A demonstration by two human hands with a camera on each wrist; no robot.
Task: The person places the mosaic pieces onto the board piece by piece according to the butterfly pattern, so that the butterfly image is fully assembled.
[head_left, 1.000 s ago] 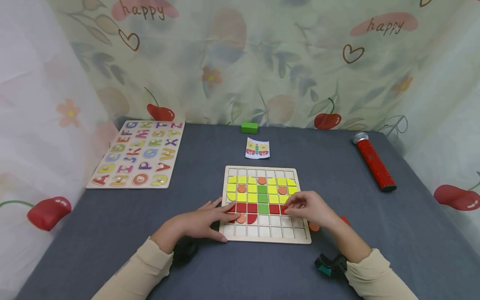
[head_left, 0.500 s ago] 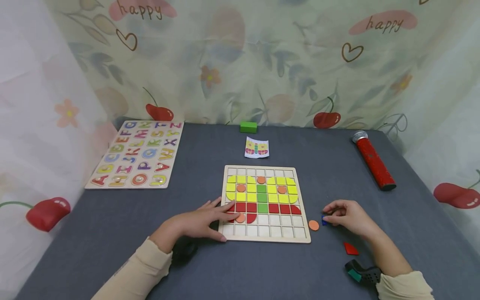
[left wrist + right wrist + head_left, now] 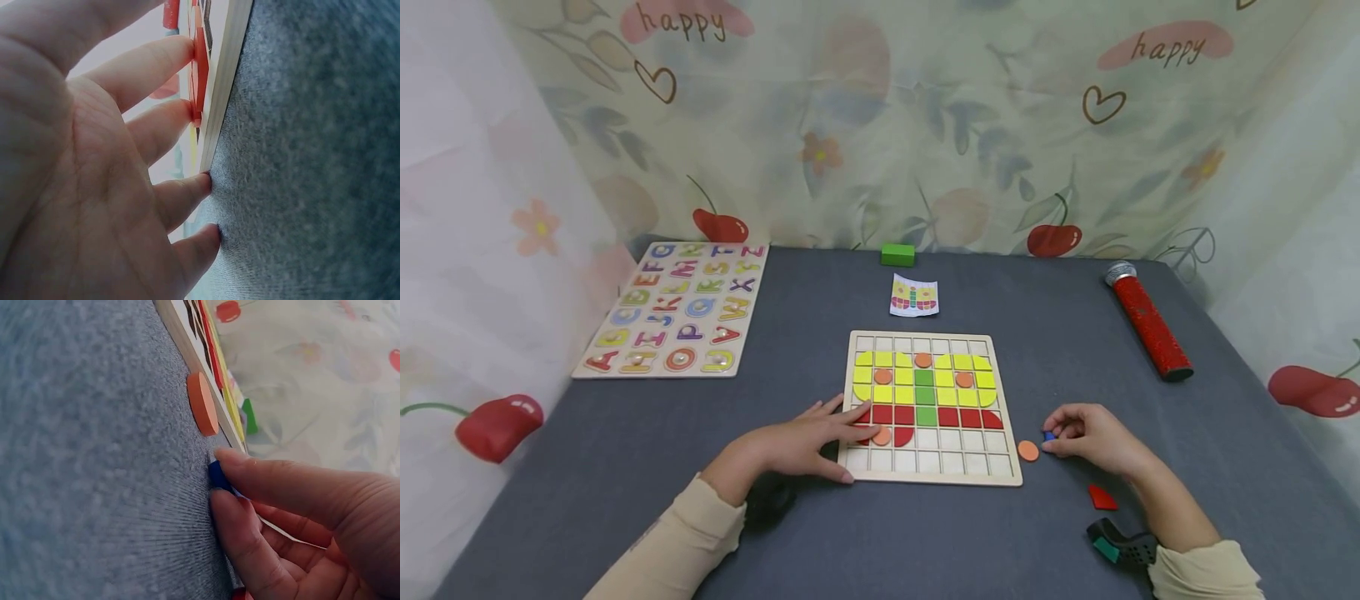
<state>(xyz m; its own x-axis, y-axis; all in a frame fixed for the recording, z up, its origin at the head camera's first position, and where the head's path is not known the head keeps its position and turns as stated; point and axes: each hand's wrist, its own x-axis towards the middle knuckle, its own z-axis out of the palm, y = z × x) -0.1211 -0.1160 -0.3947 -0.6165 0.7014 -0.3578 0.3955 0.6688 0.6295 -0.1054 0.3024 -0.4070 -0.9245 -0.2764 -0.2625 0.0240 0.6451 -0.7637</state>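
A wooden grid board [image 3: 951, 462] lies in the middle, with yellow, green, red and orange tiles forming a butterfly-like pattern. My left hand [image 3: 801, 444] rests at its left edge, fingers spread; in the left wrist view two fingertips touch a red tile [image 3: 200, 75]. Right of the board, my right hand [image 3: 1093, 437] pinches a small blue block [image 3: 219, 477] between thumb and index finger, low at the tabletop. Between that hand and the board lies an orange disc [image 3: 1027, 451]. A red quarter-round tile [image 3: 1102, 497] lies nearer the right wrist.
Behind the board are a small picture card [image 3: 914, 296] and a green block [image 3: 898, 255]. An alphabet puzzle board [image 3: 662, 321] lies at the left. A red microphone [image 3: 1150, 327] lies at the right. Patterned curtains [image 3: 970, 125] enclose the table.
My right hand has left the red row's right end, where a rounded red tile now sits, and moved right to the blue block, which it now pinches. The left hand stays put.
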